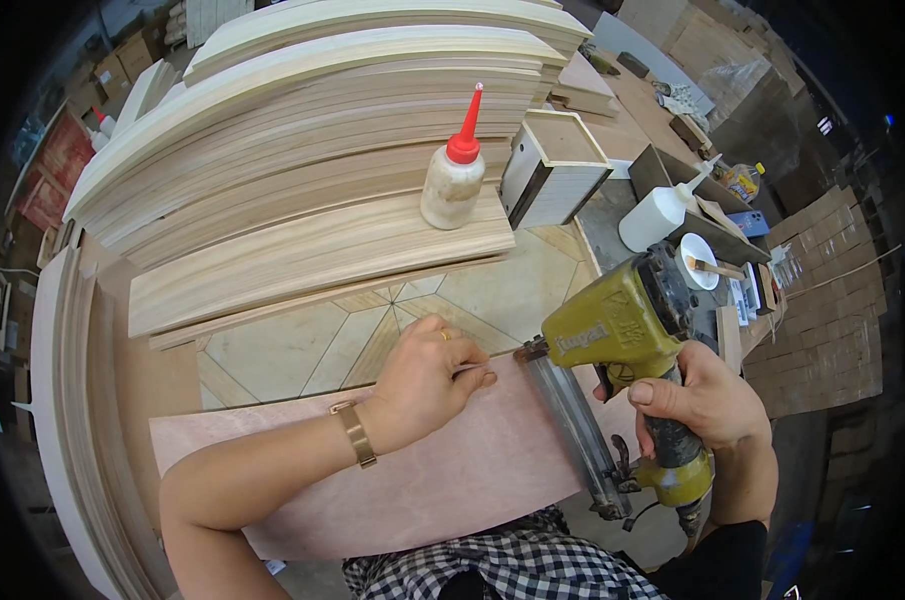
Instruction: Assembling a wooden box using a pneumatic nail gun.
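My right hand (707,395) grips the handle of an olive-green nail gun (612,318), its long magazine slanting down toward me and its nose near the far edge of a thin pinkish plywood sheet (402,500). The sheet lies in front of me, its near part against my checked apron (472,560). My left hand (427,380), with a ring and a wrist bracelet, is closed at the sheet's far edge, thumb and forefinger pinching there. Just beyond lies a pale wooden panel (322,350) with angled pieces and dark seams.
Stacked light boards (312,110) fill the far side. On them stands a red-capped glue bottle (453,190). To the right are a small wooden box (555,170), a white squeeze bottle (654,217) and a white bowl (694,255) with a brush. More boards (62,400) stand at left.
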`<move>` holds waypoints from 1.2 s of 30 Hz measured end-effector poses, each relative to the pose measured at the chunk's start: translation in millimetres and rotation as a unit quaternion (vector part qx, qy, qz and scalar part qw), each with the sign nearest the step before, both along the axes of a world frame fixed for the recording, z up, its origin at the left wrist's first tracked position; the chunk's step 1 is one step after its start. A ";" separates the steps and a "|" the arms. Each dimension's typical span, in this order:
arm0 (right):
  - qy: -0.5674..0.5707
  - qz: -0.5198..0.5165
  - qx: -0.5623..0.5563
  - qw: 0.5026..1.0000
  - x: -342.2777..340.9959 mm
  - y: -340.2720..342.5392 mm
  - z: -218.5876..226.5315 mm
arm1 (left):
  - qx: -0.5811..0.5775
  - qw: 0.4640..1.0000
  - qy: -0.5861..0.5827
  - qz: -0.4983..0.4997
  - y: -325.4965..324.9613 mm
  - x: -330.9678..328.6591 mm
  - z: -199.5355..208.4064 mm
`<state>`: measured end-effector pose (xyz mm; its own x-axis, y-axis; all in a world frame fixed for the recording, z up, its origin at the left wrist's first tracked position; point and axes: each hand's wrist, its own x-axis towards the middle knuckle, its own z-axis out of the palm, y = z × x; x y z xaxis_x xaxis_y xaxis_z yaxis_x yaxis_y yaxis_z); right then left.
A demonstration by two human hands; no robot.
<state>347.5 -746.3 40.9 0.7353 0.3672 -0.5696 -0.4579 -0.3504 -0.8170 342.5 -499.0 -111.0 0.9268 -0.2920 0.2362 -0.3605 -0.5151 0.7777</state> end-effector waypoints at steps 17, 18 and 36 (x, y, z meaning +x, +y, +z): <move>-0.014 0.037 -0.056 0.998 2.6 2.3 8.3 | -0.006 1.000 -0.016 -0.017 1.0 0.7 -2.8; -0.011 0.016 -0.024 1.000 -1.2 -2.1 8.0 | -0.002 1.000 -0.015 -0.013 0.9 0.1 -1.5; -0.394 -0.035 -0.546 0.739 47.2 -98.8 -147.6 | 0.110 0.875 0.096 0.461 223.5 -154.5 19.1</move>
